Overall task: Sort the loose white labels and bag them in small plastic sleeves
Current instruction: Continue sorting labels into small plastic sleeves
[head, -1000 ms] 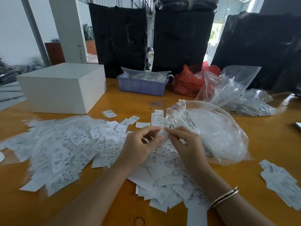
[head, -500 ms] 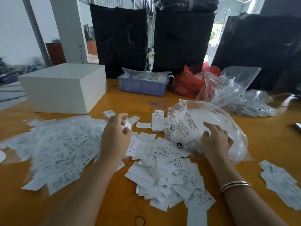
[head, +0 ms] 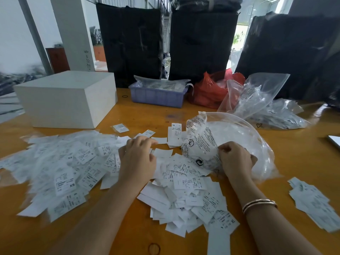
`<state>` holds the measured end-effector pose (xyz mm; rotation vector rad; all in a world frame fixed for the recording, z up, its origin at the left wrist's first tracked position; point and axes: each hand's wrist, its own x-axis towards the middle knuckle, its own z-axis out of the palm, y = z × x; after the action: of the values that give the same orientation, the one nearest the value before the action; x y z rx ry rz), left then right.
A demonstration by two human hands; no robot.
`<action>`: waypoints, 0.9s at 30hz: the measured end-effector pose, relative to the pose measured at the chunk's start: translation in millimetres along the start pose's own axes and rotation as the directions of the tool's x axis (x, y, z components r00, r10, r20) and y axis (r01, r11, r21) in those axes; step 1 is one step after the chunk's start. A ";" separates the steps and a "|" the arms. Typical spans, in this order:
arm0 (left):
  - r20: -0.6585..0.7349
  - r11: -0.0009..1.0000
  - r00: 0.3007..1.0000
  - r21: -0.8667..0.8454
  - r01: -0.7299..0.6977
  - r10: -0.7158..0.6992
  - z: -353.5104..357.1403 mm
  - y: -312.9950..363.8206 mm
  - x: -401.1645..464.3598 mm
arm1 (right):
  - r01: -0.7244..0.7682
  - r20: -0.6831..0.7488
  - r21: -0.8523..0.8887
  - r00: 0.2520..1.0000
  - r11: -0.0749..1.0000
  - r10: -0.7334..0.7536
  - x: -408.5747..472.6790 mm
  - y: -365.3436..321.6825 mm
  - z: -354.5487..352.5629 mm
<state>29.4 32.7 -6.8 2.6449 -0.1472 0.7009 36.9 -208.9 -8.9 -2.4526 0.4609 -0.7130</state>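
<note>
Labels (head: pixel 185 183) lie loose in a heap on the wooden table (head: pixel 298 162), directly between and under our wrists, within easy reach for picking. Our left hand (head: pixel 137 159) rests, fingers loosely curled, on the heap's far edge, beside the spread of bagged labels (head: pixel 60 168) at left; we cannot tell whether it pinches one. Our right hand (head: pixel 236 159) grips the crinkled mouth of the big clear bag (head: pixel 239 137), probably to draw out a fresh sleeve. Farther back stand a white box (head: pixel 66 98) and a blue tray (head: pixel 158 96).

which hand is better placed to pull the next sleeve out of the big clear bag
Right. The right hand already grips the big clear bag at its crumpled mouth, while the left hand rests on the loose labels.
</note>
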 end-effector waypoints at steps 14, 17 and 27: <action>-0.020 0.973 0.996 -0.214 -0.085 0.083 2.1 8.4 -3.6 | 0.188 -0.196 0.062 0.965 0.980 -0.173 -8.1 -7.0 -7.5; -0.017 0.965 0.997 -0.253 -0.074 0.072 -0.3 11.0 -3.0 | 0.372 -0.232 0.144 0.913 0.917 -0.334 -16.8 -18.0 -9.3; 0.163 0.792 0.948 -0.598 -0.126 0.274 -4.5 16.4 -6.4 | 0.318 0.272 0.572 0.796 0.756 -0.540 -50.5 -49.3 -11.2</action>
<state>18.6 19.5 -0.7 2.1140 -0.6228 0.3118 -1.7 -151.1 8.1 -2.1149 -0.4549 -0.3764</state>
